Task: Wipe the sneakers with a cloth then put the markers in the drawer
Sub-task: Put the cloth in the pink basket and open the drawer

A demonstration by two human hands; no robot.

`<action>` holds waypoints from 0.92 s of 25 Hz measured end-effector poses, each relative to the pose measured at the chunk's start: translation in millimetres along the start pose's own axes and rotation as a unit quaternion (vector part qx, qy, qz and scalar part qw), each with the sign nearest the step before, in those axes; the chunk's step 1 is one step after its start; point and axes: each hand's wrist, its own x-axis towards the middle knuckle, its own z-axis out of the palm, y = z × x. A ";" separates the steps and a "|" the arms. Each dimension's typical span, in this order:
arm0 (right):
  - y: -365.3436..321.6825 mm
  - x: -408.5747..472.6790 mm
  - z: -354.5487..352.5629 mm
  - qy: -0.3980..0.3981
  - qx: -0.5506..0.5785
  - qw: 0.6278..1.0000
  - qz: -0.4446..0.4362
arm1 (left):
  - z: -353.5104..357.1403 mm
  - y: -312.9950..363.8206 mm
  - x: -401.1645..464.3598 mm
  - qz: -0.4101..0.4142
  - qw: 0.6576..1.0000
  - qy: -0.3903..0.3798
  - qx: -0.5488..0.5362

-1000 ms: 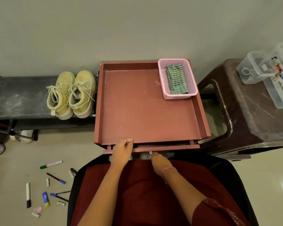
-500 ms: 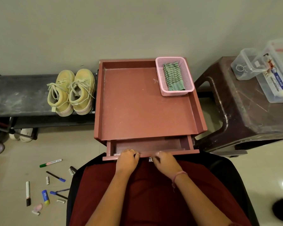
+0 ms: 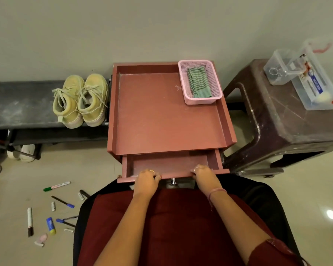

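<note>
The drawer [image 3: 169, 164] of the red-brown table [image 3: 161, 116] stands pulled out, and nothing shows inside it. My left hand [image 3: 146, 180] and my right hand [image 3: 203, 175] both grip its front edge, fingers curled over the rim, on either side of the metal knob [image 3: 173, 181]. A pair of yellow sneakers [image 3: 81, 100] sits on the dark bench [image 3: 21, 106] at the left. A green striped cloth [image 3: 198, 82] lies in a pink basket [image 3: 215, 81] on the table's back right corner. Several markers [image 3: 56, 186] lie scattered on the floor at the lower left.
A brown plastic stool [image 3: 283, 121] stands right of the table with clear plastic boxes [image 3: 311, 79] on it. A wall runs behind everything. White shoes [image 3: 25, 152] sit under the bench. My lap in red cloth fills the foreground.
The drawer has slid out toward me, from nearly closed to well open. Both hands came back with its front edge, and my right hand moved from the knob to the rim.
</note>
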 end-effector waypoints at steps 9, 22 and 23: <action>-4.8 -38.8 13.0 -0.089 -0.052 0.994 0.035 | 12.5 -5.1 -43.1 -0.044 0.997 -0.050 -0.044; -19.2 -40.7 -1.6 -0.114 -0.086 0.988 0.060 | 3.9 2.2 -46.4 -0.053 0.996 -0.069 -0.023; -20.4 -41.3 -2.9 -0.108 -0.094 0.988 0.055 | 2.5 2.2 -45.5 -0.043 0.996 -0.074 -0.023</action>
